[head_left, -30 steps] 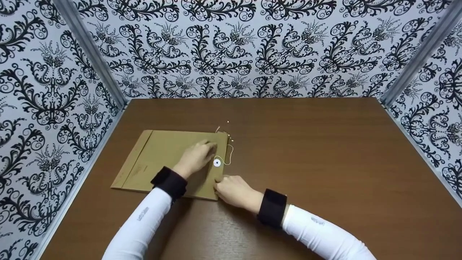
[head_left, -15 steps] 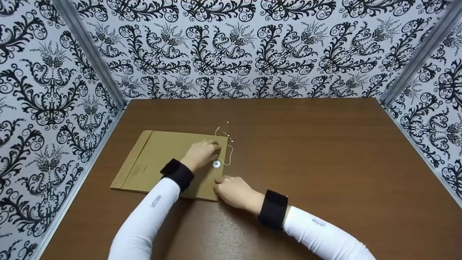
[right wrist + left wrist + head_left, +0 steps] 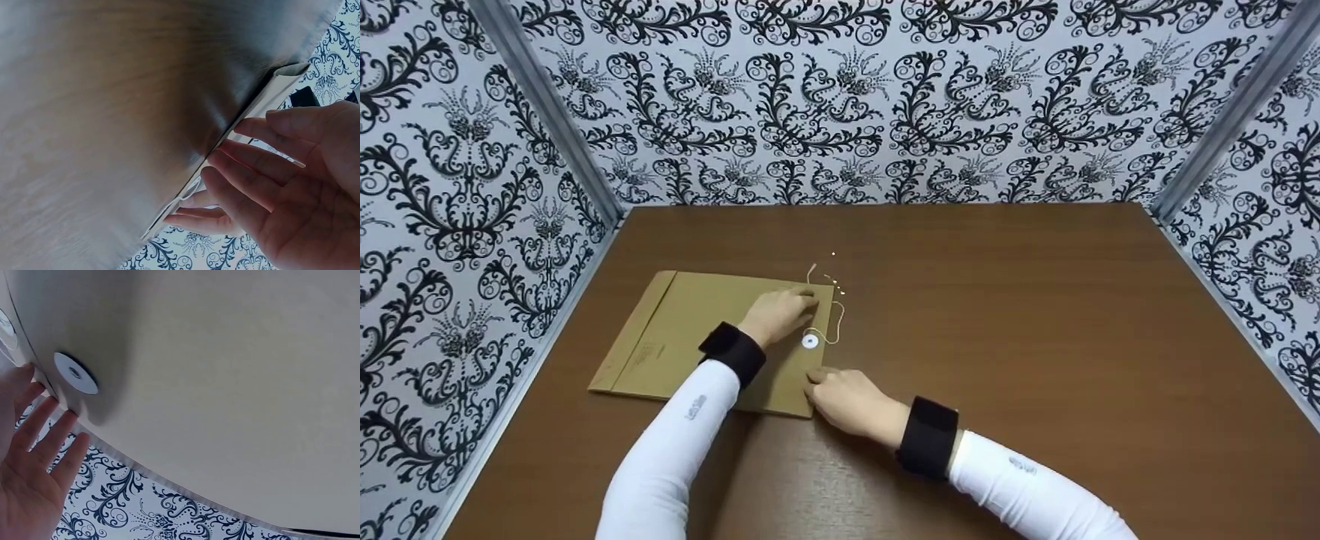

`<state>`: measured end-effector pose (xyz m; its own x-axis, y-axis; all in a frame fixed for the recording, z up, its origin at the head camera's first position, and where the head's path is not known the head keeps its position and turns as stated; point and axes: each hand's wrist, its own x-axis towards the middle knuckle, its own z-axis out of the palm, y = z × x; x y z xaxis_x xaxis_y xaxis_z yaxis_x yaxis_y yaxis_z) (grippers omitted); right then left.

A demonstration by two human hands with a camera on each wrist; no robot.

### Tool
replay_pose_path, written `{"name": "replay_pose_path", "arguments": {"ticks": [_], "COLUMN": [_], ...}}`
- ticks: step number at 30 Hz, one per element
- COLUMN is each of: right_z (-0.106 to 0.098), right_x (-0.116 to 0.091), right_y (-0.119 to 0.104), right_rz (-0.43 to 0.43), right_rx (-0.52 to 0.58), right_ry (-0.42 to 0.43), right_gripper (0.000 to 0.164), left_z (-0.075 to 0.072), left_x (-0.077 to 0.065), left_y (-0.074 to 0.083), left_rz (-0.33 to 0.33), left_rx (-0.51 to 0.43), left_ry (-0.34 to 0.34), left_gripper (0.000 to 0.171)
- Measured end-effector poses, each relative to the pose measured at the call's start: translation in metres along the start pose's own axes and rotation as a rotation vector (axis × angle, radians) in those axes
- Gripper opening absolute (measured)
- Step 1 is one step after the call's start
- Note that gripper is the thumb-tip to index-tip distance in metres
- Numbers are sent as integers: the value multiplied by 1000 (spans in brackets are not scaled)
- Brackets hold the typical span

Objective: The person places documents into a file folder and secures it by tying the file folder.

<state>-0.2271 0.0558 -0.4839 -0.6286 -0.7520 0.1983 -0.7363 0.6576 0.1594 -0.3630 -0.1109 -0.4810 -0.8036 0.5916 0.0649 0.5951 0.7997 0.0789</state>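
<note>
A brown string-tie document envelope (image 3: 720,315) lies flat on the table, its flap end to the right. A white button disc (image 3: 810,341) shows near that end, with a thin pale string (image 3: 841,319) looping past the edge. My left hand (image 3: 780,313) rests on the envelope beyond the disc; in the left wrist view its fairly straight fingers touch by the flap edge, where a second disc (image 3: 7,326) shows. My right hand (image 3: 847,401) touches the near part of the right edge, its fingers (image 3: 236,197) extended along it in the right wrist view.
The brown wooden table (image 3: 997,315) extends to the right. Small white bits (image 3: 840,289) and a string end lie just past the envelope's far right corner. Patterned panels (image 3: 847,97) with grey metal posts (image 3: 1222,120) enclose the table's back and sides.
My left hand has shifted slightly to the right and forward along the flap end, then nearly stopped. The right hand has stayed at the edge, and the envelope has barely moved.
</note>
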Motion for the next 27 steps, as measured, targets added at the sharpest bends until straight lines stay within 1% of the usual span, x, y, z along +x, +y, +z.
{"name": "replay_pose_path", "arguments": {"ticks": [7,13,21,27], "right_z": [-2,-7,-10,-9], "right_x": [-2,-7,-19,-29], "right_y": [1,6,23,40], "right_rz": [17,28,84,120], "right_rx": [27,23,91,87], "right_ry": [10,16,19,24], "right_gripper": [16,17,17,16], "left_z": [2,1,0,1], "left_x": [-1,-4,-6,-4], "left_y": [-3,-4,-2,1], "left_rz": [4,1,-7,-12], "left_rx": [-40,-29,-52,-75], "left_ry": [-5,-37,-36,-28], "left_gripper": [37,42,44,45]}}
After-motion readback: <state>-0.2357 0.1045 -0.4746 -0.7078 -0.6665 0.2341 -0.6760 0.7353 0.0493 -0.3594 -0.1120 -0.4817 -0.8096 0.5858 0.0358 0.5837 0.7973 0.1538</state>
